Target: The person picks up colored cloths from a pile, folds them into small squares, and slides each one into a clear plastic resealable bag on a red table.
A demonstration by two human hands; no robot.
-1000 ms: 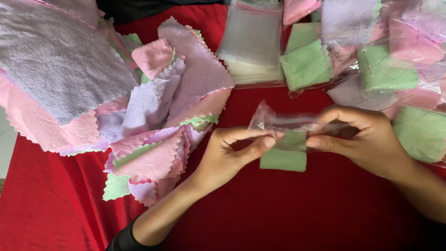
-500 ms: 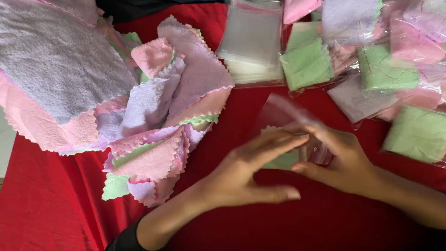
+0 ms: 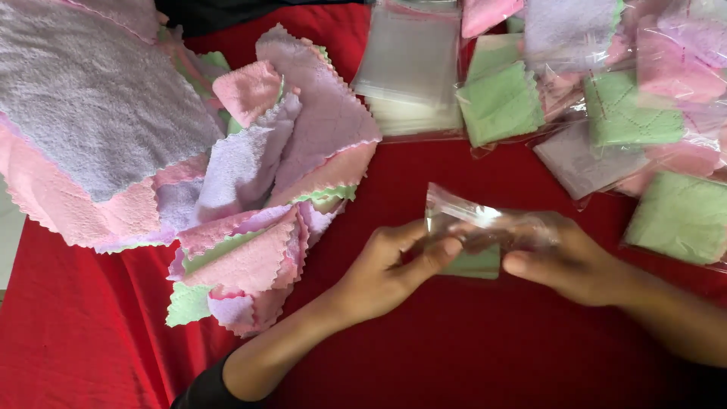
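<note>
A folded green cloth sits partly inside a clear plastic bag on the red tablecloth. My left hand pinches the bag's left edge between thumb and fingers. From the right, my right hand grips the bag, with its fingers showing through the plastic. The cloth's upper part is hidden behind both hands.
A heap of loose pink, lilac and green cloths lies to the left, with a big pile at far left. A stack of empty clear bags sits at the back. Bagged cloths fill the right side.
The hands came back to pinching the bag from both sides after the left hand had reached across it. The bag now lies lower over the green cloth.
</note>
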